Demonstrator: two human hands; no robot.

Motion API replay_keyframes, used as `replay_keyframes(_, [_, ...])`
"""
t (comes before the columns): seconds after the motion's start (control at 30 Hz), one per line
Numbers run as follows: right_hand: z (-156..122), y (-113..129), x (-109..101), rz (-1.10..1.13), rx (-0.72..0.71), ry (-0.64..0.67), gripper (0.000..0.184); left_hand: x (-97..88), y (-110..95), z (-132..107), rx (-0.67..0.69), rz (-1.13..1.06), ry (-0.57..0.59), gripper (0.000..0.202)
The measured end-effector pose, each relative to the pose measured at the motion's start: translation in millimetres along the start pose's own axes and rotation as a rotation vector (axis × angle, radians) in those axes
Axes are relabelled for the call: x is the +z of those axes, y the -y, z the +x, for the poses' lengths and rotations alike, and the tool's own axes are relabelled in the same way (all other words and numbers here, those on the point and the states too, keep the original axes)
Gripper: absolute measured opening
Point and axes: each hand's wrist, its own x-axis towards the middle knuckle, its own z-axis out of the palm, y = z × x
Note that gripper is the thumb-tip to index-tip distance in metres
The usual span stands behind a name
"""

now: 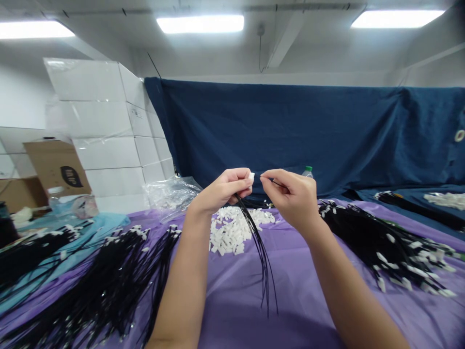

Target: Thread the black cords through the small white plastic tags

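Note:
My left hand [232, 185] is closed in a pinch around a small white plastic connector [251, 176], which pokes out past the fingertips. Several thin black wires [256, 232] hang down from the same hand over the table. Level with it and a short gap to the right, my right hand [290, 191] is pinched shut, thumb against forefinger. A short stretch of thin black wire [278, 183] shows at its fingers; its tip is too small to make out. Below my hands lies a heap of loose white connectors [232, 232].
Bundles of black wires with white ends lie at the left [109, 271] and right [378, 242] of the purple tablecloth [276, 329]. Behind are a clear plastic bag [172, 194], stacked white boxes [105, 121], a green-capped bottle [308, 171] and a blue curtain [290, 126].

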Motion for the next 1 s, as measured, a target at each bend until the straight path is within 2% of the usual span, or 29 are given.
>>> replay_keyframes(0.27, [-0.8, 1.5, 0.3, -0.009, -0.003, -0.002, 0.009, 0.5, -0.2, 0.9, 0.009, 0.013, -0.008, 0.030])
replay_keyframes(0.43, [-0.9, -0.5, -1.8, -0.039, 0.038, 0.035, 0.009, 2.8, -1.6, 1.2, -0.014, -0.017, -0.054, 0.032])
replay_keyframes(0.57, [2.5, 2.5, -5.1, -0.191, 0.037, -0.077, 0.013, 4.9, -3.7, 2.1, -0.063, -0.024, -0.142, 0.033])
replay_keyframes(0.63, [4.2, 6.8, -7.7, -0.202, 0.033, -0.126, 0.010, 4.9, -3.5, 2.9, -0.082, -0.029, -0.195, 0.032])
replay_keyframes(0.7, [4.8, 12.5, -10.4, -0.119, 0.041, -0.053, 0.006, 4.3, -2.5, 3.8, -0.091, -0.038, -0.248, 0.030])
replay_keyframes(0.87, [0.6, 27.1, -11.3, 0.012, 0.148, 0.359, 0.005, 2.6, -0.6, 5.7, -0.087, -0.063, -0.335, 0.029])
replay_keyframes(0.93, [-1.3, 31.1, -8.3, -0.008, 0.196, 0.439, 0.005, 2.5, -0.6, 6.0, -0.083, -0.083, -0.344, 0.028])
replay_keyframes(1.0, [-2.4, 33.3, -4.6, -0.032, 0.234, 0.463, 0.006, 2.7, -0.7, 6.0, -0.078, -0.093, -0.347, 0.027])
